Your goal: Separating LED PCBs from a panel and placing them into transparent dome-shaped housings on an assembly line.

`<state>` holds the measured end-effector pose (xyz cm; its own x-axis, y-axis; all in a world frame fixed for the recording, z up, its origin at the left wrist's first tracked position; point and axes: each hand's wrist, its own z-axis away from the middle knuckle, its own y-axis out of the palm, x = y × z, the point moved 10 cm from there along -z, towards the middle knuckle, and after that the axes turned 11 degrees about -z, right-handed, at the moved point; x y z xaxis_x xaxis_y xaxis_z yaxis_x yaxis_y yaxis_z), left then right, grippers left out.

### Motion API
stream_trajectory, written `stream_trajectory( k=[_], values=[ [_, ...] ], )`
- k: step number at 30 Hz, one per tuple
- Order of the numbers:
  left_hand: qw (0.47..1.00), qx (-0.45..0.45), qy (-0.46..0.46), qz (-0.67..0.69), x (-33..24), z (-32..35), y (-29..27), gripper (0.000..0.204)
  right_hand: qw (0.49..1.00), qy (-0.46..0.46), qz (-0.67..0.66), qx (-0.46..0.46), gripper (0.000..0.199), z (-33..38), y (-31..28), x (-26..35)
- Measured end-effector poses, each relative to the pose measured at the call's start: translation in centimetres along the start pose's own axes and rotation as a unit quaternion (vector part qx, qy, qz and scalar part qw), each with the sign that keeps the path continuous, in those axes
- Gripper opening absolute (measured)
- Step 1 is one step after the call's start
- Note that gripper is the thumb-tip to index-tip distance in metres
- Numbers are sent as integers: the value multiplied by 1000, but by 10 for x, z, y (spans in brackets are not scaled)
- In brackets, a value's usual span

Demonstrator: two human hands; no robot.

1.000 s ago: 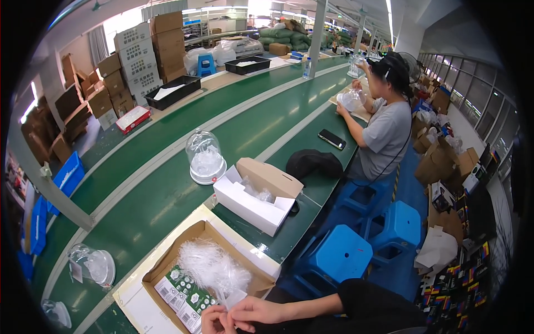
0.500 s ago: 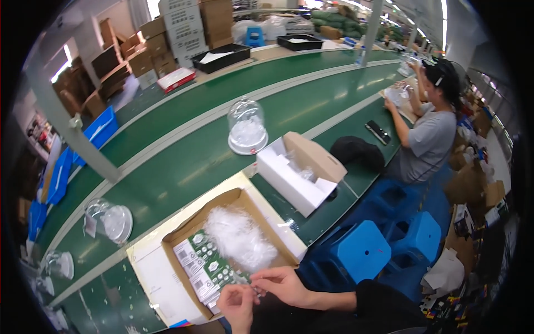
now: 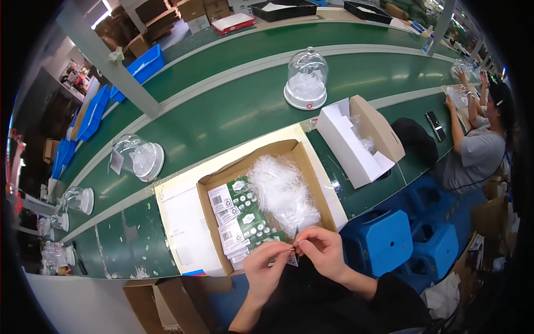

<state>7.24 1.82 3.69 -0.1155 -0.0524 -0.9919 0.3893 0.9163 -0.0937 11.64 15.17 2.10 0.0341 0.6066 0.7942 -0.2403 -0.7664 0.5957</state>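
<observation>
We've got both hands together at the near edge of the bench: left hand and right hand each pinching, fingertips nearly meeting, on a small clear packet held between them. Too small to tell what's inside.

Our read: we're mid-handling one piece, opening or separating that packet. The next move looks like a fine two-finger pull, hands kept close, packet kept over the box so nothing drops.

Just beyond the hands, the shallow cardboard box holds the stock: a stack of green-and-white printed cards on the left, a bag of white fluffy filler on the right. Filler bag overlaps the cards, so it's in the way of any reach for them.

White sheet lies left of the box. Open white carton sits to the right, apart from our box. Blue stools stand below the bench edge.

Further out on the green conveyor: one clear glass dome upright on its base, another tipped dome on its side at left. A co-worker sits far right, well apart.
</observation>
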Motion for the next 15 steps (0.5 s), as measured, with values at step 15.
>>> stream_trajectory(
  k=[15],
  values=[
    [993, -11, 39, -112, -12, 0, -3, 17, 968, -125, 217, 26, 6, 1, 13, 27]
  ],
)
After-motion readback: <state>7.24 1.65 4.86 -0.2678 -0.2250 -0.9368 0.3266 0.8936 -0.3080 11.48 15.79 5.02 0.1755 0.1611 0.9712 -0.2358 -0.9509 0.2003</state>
